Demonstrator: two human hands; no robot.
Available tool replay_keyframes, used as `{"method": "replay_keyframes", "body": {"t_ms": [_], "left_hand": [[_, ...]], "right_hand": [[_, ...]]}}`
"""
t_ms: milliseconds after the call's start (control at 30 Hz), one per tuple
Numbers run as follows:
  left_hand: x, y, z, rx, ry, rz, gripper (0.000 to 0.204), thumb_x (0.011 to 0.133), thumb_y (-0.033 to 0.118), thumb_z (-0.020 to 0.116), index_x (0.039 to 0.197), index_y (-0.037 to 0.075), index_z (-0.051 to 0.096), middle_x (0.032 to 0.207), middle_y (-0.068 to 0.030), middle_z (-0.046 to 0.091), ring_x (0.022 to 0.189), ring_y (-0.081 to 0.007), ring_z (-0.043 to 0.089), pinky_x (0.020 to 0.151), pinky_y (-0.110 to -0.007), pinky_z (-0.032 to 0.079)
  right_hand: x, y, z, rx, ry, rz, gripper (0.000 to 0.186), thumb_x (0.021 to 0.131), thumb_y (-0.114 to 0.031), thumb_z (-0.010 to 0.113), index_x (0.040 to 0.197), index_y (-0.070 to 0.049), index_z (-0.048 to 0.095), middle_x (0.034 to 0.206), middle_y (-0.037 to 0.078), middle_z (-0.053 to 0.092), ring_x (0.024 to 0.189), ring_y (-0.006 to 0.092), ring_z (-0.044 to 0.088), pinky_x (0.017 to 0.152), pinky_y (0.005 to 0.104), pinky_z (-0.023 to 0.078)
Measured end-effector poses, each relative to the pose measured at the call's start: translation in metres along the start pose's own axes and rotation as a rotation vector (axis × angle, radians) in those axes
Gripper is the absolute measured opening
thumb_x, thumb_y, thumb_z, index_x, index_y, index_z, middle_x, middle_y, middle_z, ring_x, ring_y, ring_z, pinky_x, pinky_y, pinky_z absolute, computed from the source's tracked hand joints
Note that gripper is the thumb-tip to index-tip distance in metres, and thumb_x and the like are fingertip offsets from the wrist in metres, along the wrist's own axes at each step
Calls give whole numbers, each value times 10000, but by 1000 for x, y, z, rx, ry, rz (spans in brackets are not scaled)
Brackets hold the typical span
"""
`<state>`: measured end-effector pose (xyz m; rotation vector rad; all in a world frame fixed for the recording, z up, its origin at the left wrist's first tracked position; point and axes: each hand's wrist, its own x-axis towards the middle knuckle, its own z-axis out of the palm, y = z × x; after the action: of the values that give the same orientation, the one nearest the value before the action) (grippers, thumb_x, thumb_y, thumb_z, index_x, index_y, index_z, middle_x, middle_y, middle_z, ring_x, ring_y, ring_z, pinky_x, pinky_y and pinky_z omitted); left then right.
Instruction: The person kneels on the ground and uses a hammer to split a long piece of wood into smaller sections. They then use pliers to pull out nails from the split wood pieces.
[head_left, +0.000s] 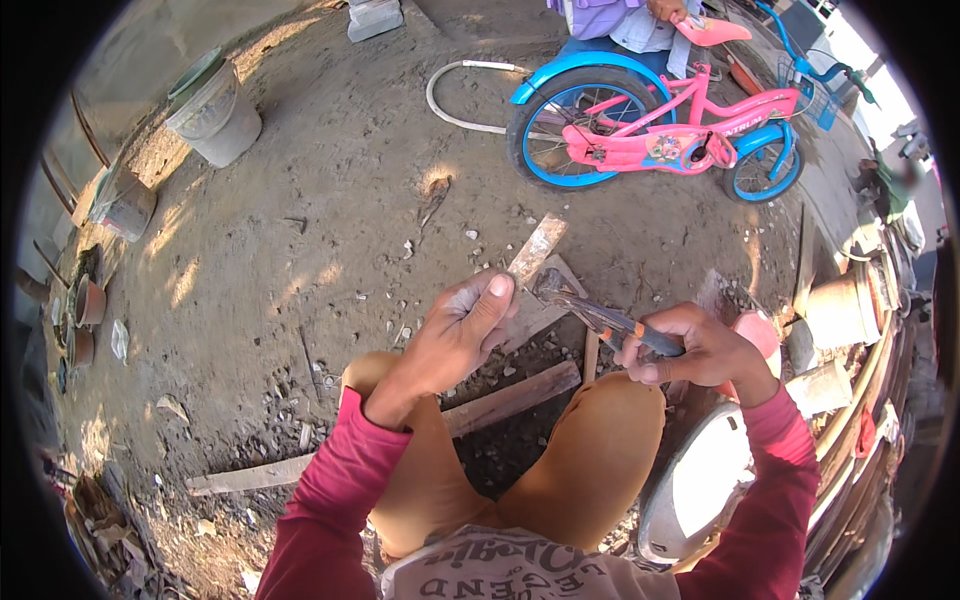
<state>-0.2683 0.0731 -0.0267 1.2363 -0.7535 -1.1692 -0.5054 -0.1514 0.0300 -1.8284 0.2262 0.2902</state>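
So at 6 o'clock there's my printed shirt (480, 572), then 2 bent knees (615, 430) in tan pants, with pinkish-red sleeves (345, 470) coming up either side.

Left hand (455, 330) sits a bit left of the middle, thumb and fingers clamped on the lower end of a flat, scuffed strip (537, 248) that pokes out toward 1 o'clock. Right hand (700, 345), over at 3 to 4 o'clock, is wrapped round the handles of some rusty pincers (578, 299), head aimed at 10 o'clock. That head is right by the strip, but I can't tell if they touch, or if its jaws are apart or together.

Below the hands, a board (535, 320) lies on the dirt, with a plank (515, 397) across by the knees and another piece of wood (240, 475) out at 8 o'clock. Pale basin (700, 475) at 4 to 5 o'clock.

Further out, 2 small pots (90, 300) at 9 o'clock and 2 buckets (215, 120) around 10. A pale hose (435, 95) curves near 12. Pink and blue bike (640, 130) at 1 to 2 o'clock, with somebody else's hand (667, 8) on its seat (715, 31).
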Motion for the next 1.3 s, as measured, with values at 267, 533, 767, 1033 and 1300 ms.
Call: {"method": "replay_keyframes", "body": {"t_ms": [267, 533, 767, 1033, 1300], "left_hand": [[3, -11, -4, 155, 3, 161, 472, 1117, 506, 442, 916, 89, 538, 679, 76, 405, 520, -28, 362, 434, -211, 287], [3, -14, -3, 292, 36, 271, 481, 1117, 508, 441, 926, 80, 549, 737, 61, 426, 638, -42, 405, 543, -236, 341], [2, -10, -17, 351, -52, 135, 592, 1112, 577, 375, 1001, 45, 608, 748, 23, 502, 680, -74, 496, 623, -243, 419], [13, 34, 13, 171, -179, 93, 576, 1094, 575, 439, 1188, 31, 602, 778, 7, 546, 610, -82, 553, 566, -235, 444], [2, 39, 32, 51, 66, 15, 442, 1045, 496, 626, 957, 64, 606, 680, 48, 513, 485, -51, 477, 433, -236, 384]], "right_hand": [[-1, -7, -1, -151, 33, -30, 291, 915, -203, 815, 1095, 5, 719, 905, 70, 699, 856, 150, 665, 789, 321, 510], [1, -14, 6, -272, 48, -104, 296, 851, -123, 855, 1089, -8, 721, 827, 40, 594, 793, 153, 580, 732, 345, 466], [-4, -14, 25, -410, 269, -94, 543, 858, -71, 770, 1355, -7, 561, 1049, 195, 635, 954, 350, 633, 908, 427, 498], [-7, -22, 12, -543, 24, 2, 680, 814, -32, 747, 1432, 32, 471, 1250, 262, 653, 1141, 430, 648, 961, 500, 505], [-17, -70, 22, -928, 140, 88, 610, 749, -46, 775, 1305, -13, 527, 1163, 223, 659, 1049, 425, 647, 841, 481, 524]]}}
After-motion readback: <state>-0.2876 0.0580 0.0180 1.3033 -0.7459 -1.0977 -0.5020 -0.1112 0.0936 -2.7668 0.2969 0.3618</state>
